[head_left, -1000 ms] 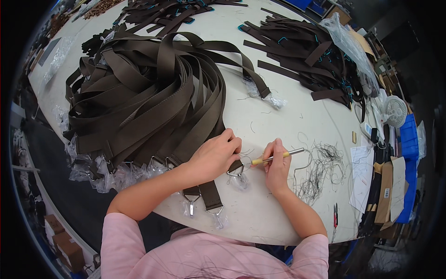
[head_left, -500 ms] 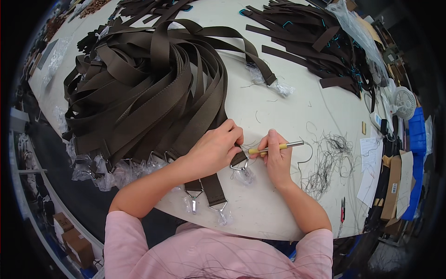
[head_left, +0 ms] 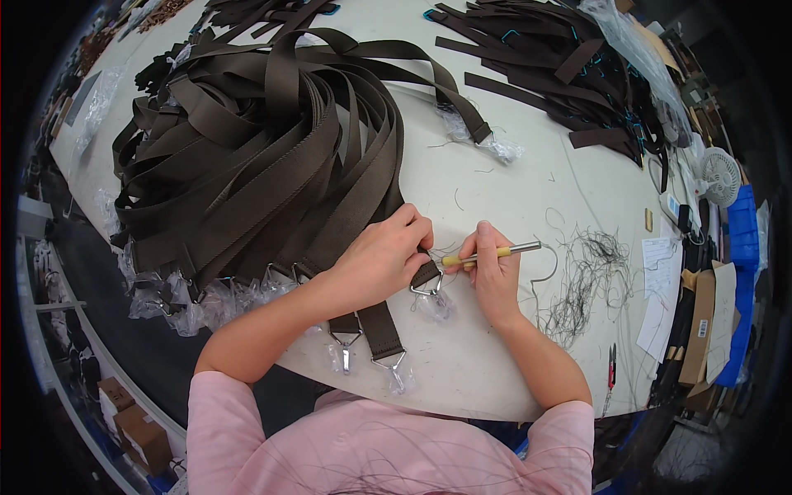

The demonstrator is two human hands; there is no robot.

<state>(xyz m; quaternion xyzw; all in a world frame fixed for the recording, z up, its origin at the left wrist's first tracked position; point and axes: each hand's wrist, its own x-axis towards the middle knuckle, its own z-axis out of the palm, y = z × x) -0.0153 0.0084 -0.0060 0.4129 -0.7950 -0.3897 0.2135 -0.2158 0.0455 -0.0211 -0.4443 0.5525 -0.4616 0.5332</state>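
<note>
My left hand (head_left: 386, 252) is closed, its fingers pinching the end of a dark brown webbing strap (head_left: 423, 275). A metal buckle (head_left: 428, 289) wrapped in clear plastic hangs from that strap end and lies on the table. A slim pen-like tool (head_left: 501, 252), yellow with a silver rear part, is held in my right hand (head_left: 493, 280), its yellow end close to the strap's edge. I cannot make out whether it touches the strap. Left of my hands spreads a big heap of brown webbing straps (head_left: 239, 165). Two more strap ends with metal hooks (head_left: 389, 360) lie at the near table edge.
Loose dark thread ends (head_left: 590, 280) lie in a tangle on the white table (head_left: 495, 371) to the right. Beyond are darker straps with blue-edged buckles (head_left: 553, 66). Red-handled snips (head_left: 611, 367), paper sheets (head_left: 656, 289) and a small fan (head_left: 719, 177) sit at the right.
Both hands stay nearly in place, still holding the strap end and the tool. The tool has tilted a little, and the whole view has shifted slightly.
</note>
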